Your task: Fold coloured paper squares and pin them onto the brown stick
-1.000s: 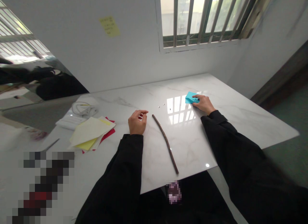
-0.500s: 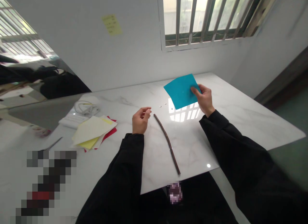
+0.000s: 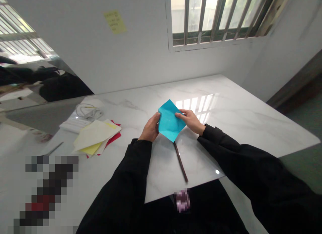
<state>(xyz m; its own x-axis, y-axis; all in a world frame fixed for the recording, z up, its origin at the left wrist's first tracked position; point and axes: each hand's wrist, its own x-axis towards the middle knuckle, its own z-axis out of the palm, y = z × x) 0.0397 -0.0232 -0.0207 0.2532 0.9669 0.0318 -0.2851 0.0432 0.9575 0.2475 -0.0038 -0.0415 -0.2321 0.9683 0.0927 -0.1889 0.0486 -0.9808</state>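
Note:
A square of turquoise paper is held up in a diamond shape above the marble table, with creases showing across it. My left hand pinches its left corner, and my right hand grips its right corner. Below the paper lies a thin dark twig, its upper end hidden behind the paper's lower tip. The tiny metal bits seen earlier do not show and may be behind the paper.
Left of my hands lies a stack of cream, yellow and red paper sheets. Behind it are a white pad and a coiled white cable. A mirror stands at the left, and a barred window is on the wall behind.
Both hands have come together at the paper, which now hangs in a diamond over the twig. My right hand has moved left, and my left hand has taken hold of the paper.

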